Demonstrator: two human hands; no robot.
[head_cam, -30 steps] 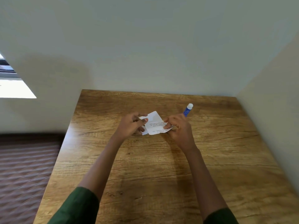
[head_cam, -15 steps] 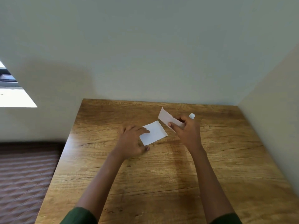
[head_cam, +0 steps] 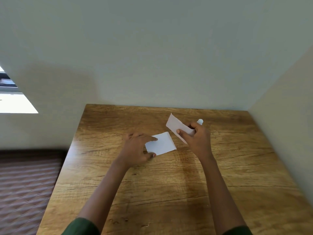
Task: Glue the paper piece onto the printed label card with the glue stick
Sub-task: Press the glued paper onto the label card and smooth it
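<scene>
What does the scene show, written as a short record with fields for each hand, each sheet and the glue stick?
left hand: fingers rest on the flat sheet
right hand: pinches the raised sheet
flat sheet: white, lies on the table
raised sheet: white, tilted, off the table
glue stick: only its white cap shows, behind the right hand

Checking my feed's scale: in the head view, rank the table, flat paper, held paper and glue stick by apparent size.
1. table
2. flat paper
3. held paper, tilted and partly covered, so possibly equal
4. glue stick, only its cap shows
</scene>
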